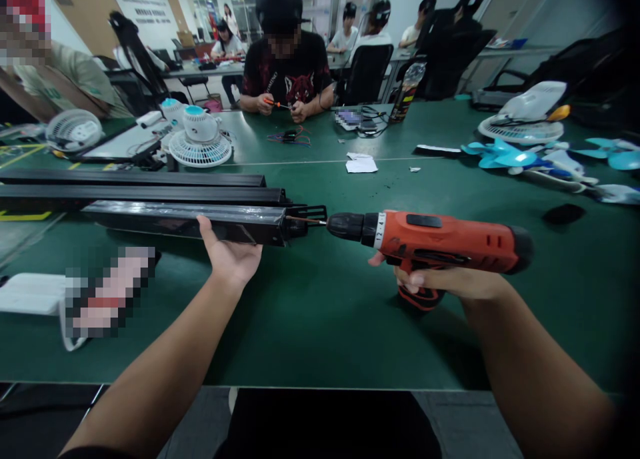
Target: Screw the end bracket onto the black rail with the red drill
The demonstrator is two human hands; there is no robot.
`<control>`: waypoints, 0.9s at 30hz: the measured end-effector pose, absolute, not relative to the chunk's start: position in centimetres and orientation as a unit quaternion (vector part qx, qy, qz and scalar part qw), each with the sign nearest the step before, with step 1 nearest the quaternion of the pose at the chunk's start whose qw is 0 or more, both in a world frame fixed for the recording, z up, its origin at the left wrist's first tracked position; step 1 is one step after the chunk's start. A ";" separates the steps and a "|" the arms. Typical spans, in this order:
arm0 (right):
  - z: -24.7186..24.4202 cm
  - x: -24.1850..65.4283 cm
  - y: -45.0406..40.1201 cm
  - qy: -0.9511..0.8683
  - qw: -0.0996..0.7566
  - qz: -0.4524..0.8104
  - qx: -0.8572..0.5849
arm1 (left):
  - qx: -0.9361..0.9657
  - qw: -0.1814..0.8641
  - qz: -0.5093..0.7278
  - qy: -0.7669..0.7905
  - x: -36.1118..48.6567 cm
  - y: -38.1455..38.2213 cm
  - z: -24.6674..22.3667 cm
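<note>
My left hand (233, 255) holds a long black bar (200, 222) near its right end, thumb on the near side and fingers hidden beneath. My right hand (440, 282) is wrapped round the grip of a red and black power drill (445, 239), which points left. From the drill's chuck a thin bit (310, 221) reaches to the bar's right end, beside a black slotted end piece (313, 212). Whether the bit's tip is inside the bar I cannot tell. The bar's top carries a shiny clear film.
Two more black bars (150, 193) lie just behind. A pixelated phone-like object (117, 289) is at the left. White fan parts (200, 145) stand back left, blue blades (505, 153) back right. Across the green table (325, 332), a person (286, 65) holds a screwdriver. White paper (361, 163) lies mid-table.
</note>
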State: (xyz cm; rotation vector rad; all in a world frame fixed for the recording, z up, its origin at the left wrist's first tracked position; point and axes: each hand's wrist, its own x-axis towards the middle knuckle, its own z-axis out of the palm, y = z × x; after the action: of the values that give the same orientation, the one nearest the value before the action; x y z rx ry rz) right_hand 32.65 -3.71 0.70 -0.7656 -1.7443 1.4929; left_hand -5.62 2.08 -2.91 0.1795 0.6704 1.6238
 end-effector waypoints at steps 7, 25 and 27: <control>0.7 32.8 -3.6 -0.676 0.337 0.580 -0.304 | 0.082 0.624 0.716 0.303 -5.1 1.8 -2.3; 0.1 33.1 -3.6 -0.672 0.347 0.579 -0.304 | 0.084 0.626 0.707 0.319 -4.5 1.2 -1.2; 0.1 33.1 -3.5 -0.676 0.349 0.578 -0.297 | 0.082 0.629 0.706 0.315 -4.5 1.2 -1.2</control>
State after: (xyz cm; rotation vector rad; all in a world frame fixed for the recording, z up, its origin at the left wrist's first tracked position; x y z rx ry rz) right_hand 33.08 -3.54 0.10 -0.7689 -1.7515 1.4978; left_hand -4.51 1.18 -1.18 0.1882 0.7219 1.6167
